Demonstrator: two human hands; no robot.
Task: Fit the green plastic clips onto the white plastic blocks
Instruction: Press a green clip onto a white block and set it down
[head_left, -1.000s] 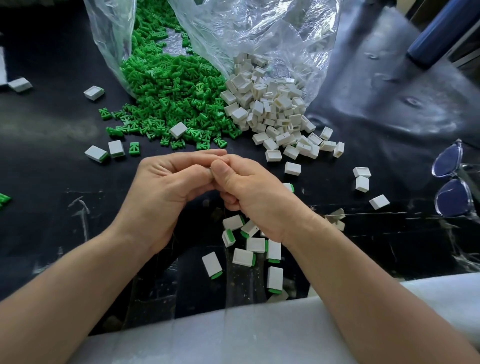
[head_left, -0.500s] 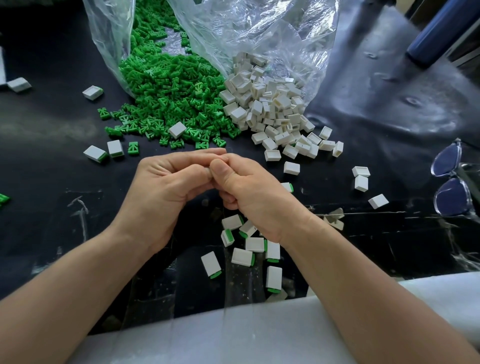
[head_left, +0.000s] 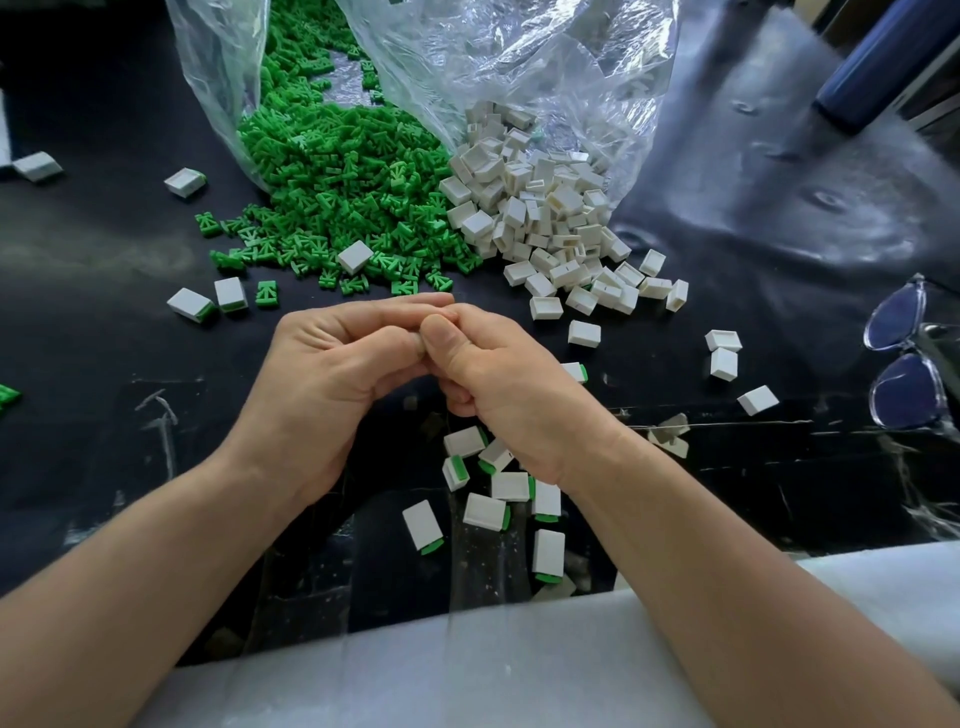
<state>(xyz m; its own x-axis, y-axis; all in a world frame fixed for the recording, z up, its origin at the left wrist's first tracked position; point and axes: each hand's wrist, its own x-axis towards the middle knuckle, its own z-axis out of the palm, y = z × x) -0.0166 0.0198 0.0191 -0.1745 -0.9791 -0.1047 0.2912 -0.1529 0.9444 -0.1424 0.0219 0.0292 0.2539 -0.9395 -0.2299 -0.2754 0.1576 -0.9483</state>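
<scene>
near edge: a strip of white padding (head_left: 467, 670) runs along the front of the black table (head_left: 104, 395).
finished pieces: a small scatter of finished blocks (head_left: 511, 486), each white with a green end showing, lies on the table just under the right wrist.
left hand (head_left: 332, 374): fingers curled inward, thumb tip pushed against the other thumb. whatever it holds is hidden, so i cannot tell if it pinches a piece.
right hand (head_left: 498, 379): same pose, fingers folded under, thumb pressed to the left thumb. its contents are hidden too.
step, as a guess: the meeting thumbs look like a clip being squeezed into a block, but no part shows between them.
stray pieces: a few capped blocks (head_left: 192, 304) lie off to the left, and plain ones lie to the right.
green clips (head_left: 343, 176): a big loose heap spilling from the bag's mouth, beyond the hands and left of centre.
white blocks (head_left: 540, 208): a heap touching the right side of the clips, made of hollow shells with an open face or a slot.
clear bag (head_left: 519, 62): lies open behind both heaps.
handling: both parts look light, rigid and smooth, and small enough to slip. the block is best held by its flat sides with the open end clear. the clip is best pushed by its broad back, since its thin prongs could bend or snap if forced in crooked.
far right: glasses (head_left: 904, 358) and a blue bottle (head_left: 872, 67).
</scene>
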